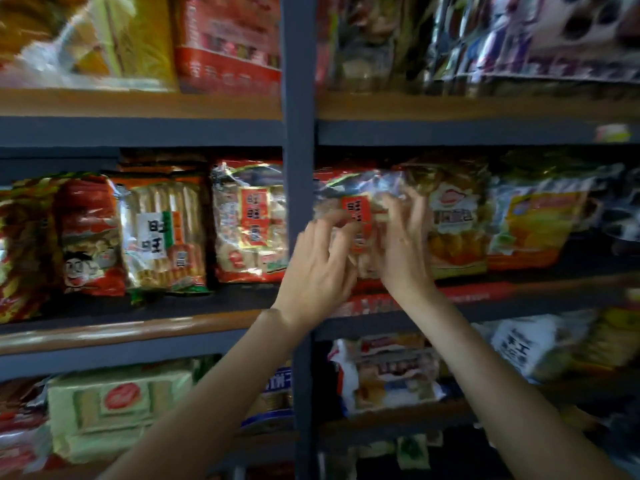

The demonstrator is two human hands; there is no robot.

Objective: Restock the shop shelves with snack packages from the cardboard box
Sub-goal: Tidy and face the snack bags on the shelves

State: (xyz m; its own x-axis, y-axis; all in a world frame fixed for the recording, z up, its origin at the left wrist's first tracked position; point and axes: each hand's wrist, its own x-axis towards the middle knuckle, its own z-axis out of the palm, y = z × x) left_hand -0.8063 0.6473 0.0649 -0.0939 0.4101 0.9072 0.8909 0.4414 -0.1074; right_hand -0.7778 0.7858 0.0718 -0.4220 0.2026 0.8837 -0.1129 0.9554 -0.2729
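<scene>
Seating the rice cracker pack (360, 216) upright, long axis vertical, at the middle shelf's (519, 299) left end beside the post (299, 133): left hand (320, 268) and right hand (403, 247) pinch its sides, equally near.

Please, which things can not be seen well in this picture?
- Cardboard box: not in the head view at all.
- Held pack: its middle and lower part are covered by the left hand and right hand.
- Whether the pack rests on the shelf: hidden by the hands.
- Top-shelf packs: motion blur, print unreadable.
- Price tag: too blurred to read.
</scene>
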